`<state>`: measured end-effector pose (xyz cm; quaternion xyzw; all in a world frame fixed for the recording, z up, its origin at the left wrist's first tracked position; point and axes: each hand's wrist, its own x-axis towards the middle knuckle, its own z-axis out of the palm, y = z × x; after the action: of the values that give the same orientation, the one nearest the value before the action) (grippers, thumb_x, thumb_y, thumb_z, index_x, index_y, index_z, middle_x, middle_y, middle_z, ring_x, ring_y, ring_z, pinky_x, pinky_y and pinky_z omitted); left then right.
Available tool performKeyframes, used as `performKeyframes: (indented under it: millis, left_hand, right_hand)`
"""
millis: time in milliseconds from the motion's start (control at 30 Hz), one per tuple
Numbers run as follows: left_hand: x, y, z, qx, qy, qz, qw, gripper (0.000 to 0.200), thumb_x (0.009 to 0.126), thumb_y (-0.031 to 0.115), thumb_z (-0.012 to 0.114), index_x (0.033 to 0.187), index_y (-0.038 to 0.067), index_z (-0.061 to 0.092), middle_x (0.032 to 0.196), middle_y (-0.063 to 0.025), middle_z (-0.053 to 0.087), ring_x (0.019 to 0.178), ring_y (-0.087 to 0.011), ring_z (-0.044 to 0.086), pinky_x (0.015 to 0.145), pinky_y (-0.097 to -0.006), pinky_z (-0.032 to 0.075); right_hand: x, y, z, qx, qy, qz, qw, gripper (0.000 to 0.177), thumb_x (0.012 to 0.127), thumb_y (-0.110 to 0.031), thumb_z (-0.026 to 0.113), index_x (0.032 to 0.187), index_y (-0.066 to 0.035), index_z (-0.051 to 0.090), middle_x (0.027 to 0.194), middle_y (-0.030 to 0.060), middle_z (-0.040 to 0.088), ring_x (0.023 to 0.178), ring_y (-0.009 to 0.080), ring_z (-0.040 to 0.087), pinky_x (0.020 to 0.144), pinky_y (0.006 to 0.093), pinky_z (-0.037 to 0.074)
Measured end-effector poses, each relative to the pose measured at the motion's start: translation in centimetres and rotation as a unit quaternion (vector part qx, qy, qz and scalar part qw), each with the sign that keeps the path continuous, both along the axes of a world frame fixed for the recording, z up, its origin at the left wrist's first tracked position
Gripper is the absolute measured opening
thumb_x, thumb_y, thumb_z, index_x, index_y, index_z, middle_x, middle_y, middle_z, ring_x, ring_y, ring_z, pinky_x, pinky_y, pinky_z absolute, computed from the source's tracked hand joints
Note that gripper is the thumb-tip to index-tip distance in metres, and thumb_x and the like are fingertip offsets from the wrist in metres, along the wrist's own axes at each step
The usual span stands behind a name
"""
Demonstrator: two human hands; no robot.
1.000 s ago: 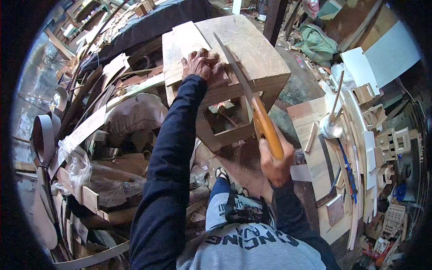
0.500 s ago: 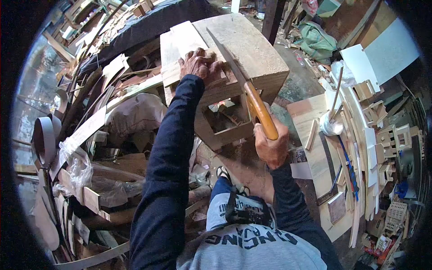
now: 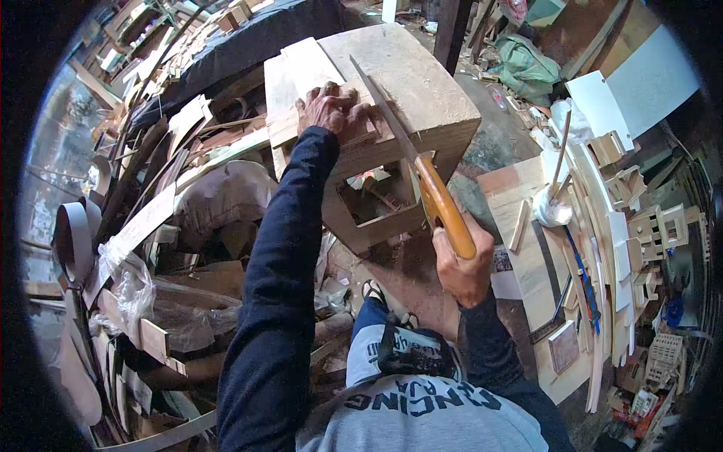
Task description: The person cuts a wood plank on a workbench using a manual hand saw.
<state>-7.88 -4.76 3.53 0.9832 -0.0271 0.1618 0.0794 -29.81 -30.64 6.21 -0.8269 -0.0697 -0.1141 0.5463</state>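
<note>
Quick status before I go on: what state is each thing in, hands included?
Saw, held by its handle; tooth contact unclear
Right hand, closed around the saw
Wooden box, opening in its near side
Left hand, fingers bent, resting on a wood piece
Pale board, flat on the box
White container, upright, stick standing in it
Green sack, slumped

Over on the box (image 3: 429,79), a plank (image 3: 311,60) lies toward the left edge, the saw (image 3: 430,181) across the near edge; rightward, a pot (image 3: 553,212) stands on a panel (image 3: 529,282).
</note>
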Motion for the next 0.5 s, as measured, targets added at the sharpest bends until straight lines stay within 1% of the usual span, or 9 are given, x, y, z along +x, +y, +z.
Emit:
performKeyframes:
  millis: [100,200,233,333,367,433,467,500]
  left_hand:
    - [-0.2,0.0,0.2,0.000,0.003,0.005,1.000,0.041,0.086,0.056,0.062,0.115,0.029,0.073,0.132,-0.0013,0.057,0.124,-0.0306,0.048,0.106,-0.0574,0.031]
    - [-0.1,0.1,-0.5,-0.006,-0.033,0.011,0.999,0.039,0.087,0.055,0.062,0.115,0.030,0.073,0.133,-0.0007,0.056,0.124,-0.0305,0.048,0.107,-0.0581,0.031]
    - [-0.3,0.0,-0.1,-0.016,-0.016,0.002,1.000,0.041,0.087,0.056,0.061,0.115,0.029,0.073,0.135,-0.0016,0.055,0.126,-0.0317,0.047,0.109,-0.0599,0.029]
    - [0.6,0.5,-0.8,-0.006,-0.018,-0.007,1.000,0.045,0.087,0.059,0.059,0.117,0.028,0.072,0.134,-0.0025,0.055,0.127,-0.0322,0.046,0.109,-0.0590,0.029]
    - [0.8,0.7,-1.1,-0.005,-0.013,-0.006,1.000,0.046,0.087,0.060,0.058,0.118,0.028,0.071,0.133,-0.0028,0.056,0.127,-0.0323,0.046,0.109,-0.0581,0.030]
    - [0.3,0.3,-0.4,-0.006,0.000,-0.006,1.000,0.049,0.087,0.061,0.057,0.119,0.027,0.070,0.130,-0.0036,0.057,0.126,-0.0324,0.047,0.109,-0.0564,0.031]
    - [0.4,0.2,-0.5,0.004,-0.018,-0.001,1.000,0.049,0.087,0.062,0.056,0.119,0.027,0.070,0.128,-0.0038,0.057,0.124,-0.0323,0.047,0.108,-0.0555,0.032]
    - [0.5,0.3,-0.9,0.015,-0.033,0.004,0.999,0.049,0.087,0.062,0.056,0.120,0.027,0.070,0.126,-0.0040,0.058,0.123,-0.0322,0.048,0.107,-0.0546,0.032]
  right_hand:
    - [-2.0,-0.7,-0.1,0.026,-0.078,0.005,0.997,0.054,0.081,-0.001,0.056,0.135,-0.001,0.054,0.092,0.0228,0.068,0.075,0.0246,0.069,0.071,0.0339,0.053]
    - [-2.0,-0.4,-0.3,0.022,-0.052,-0.002,0.998,0.055,0.080,-0.001,0.056,0.135,-0.002,0.054,0.090,0.0227,0.067,0.074,0.0249,0.069,0.070,0.0345,0.053]
    - [-1.4,0.1,0.0,-0.003,-0.041,-0.012,0.999,0.055,0.080,-0.001,0.056,0.135,-0.002,0.053,0.088,0.0229,0.067,0.073,0.0245,0.069,0.068,0.0350,0.053]
    - [0.3,0.7,0.2,-0.030,-0.011,-0.005,0.999,0.055,0.081,-0.001,0.055,0.136,-0.001,0.053,0.086,0.0215,0.068,0.071,0.0234,0.068,0.067,0.0354,0.053]
    - [0.2,0.4,0.1,-0.020,0.000,0.003,1.000,0.054,0.082,-0.001,0.055,0.136,0.001,0.052,0.090,0.0199,0.069,0.076,0.0227,0.069,0.070,0.0338,0.053]
    - [-1.3,-0.5,-0.1,-0.001,-0.046,0.006,0.999,0.054,0.082,-0.001,0.054,0.136,0.001,0.052,0.094,0.0191,0.070,0.080,0.0225,0.070,0.073,0.0329,0.054]
    - [-2.1,-0.9,-0.2,0.007,-0.071,0.010,0.997,0.053,0.083,-0.001,0.054,0.136,0.002,0.052,0.096,0.0187,0.070,0.082,0.0225,0.070,0.074,0.0325,0.054]
    - [-3.1,-1.2,-0.1,0.013,-0.053,0.008,0.998,0.052,0.083,-0.001,0.053,0.135,0.002,0.052,0.100,0.0197,0.070,0.087,0.0239,0.071,0.078,0.0323,0.054]
